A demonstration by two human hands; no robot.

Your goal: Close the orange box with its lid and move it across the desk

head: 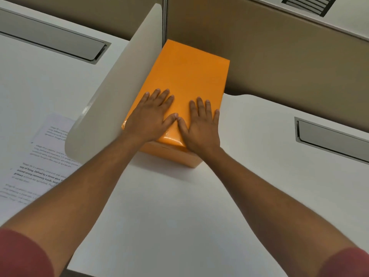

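An orange box [171, 154] stands on the white desk [179, 206], pushed into the far corner beside a white divider. Its orange lid [187, 70] sits on top and covers it. My left hand [151, 116] lies flat on the near left part of the lid, fingers spread. My right hand [201, 122] lies flat on the near right part, its thumb touching my left thumb. Neither hand grips anything. The box's inside is hidden.
A curved white divider [119, 92] rises along the box's left side. A tan partition wall [279, 62] backs the desk. Printed paper sheets [42, 156] lie on the neighbouring desk at left. Grey cable-tray flaps [331, 138] [54, 39] are set into both desks.
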